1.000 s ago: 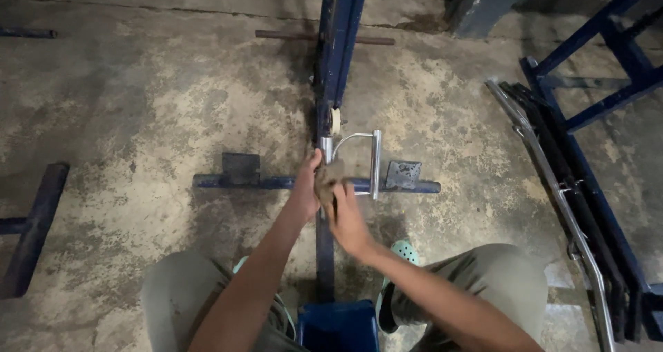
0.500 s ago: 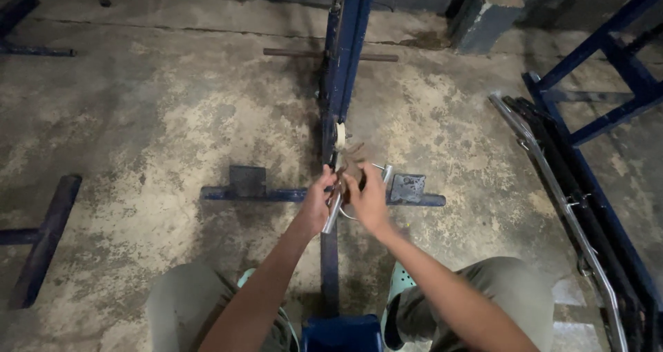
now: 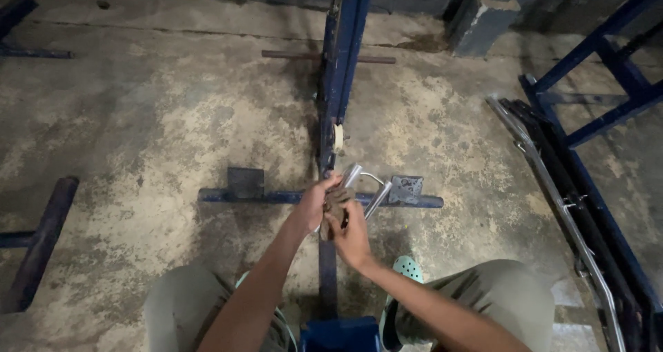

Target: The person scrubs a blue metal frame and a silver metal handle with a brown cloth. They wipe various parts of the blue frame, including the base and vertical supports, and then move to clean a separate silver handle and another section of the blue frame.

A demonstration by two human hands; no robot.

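Both hands, left hand [image 3: 314, 203] and right hand [image 3: 353, 236], clamp a brown rag [image 3: 336, 201] around the chrome handle [image 3: 366, 186].

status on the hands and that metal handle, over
Left hand gripping the metal handle near its left bar. Right hand pressing a brown cloth against it. Handle sits over the blue frame; nothing blocking.
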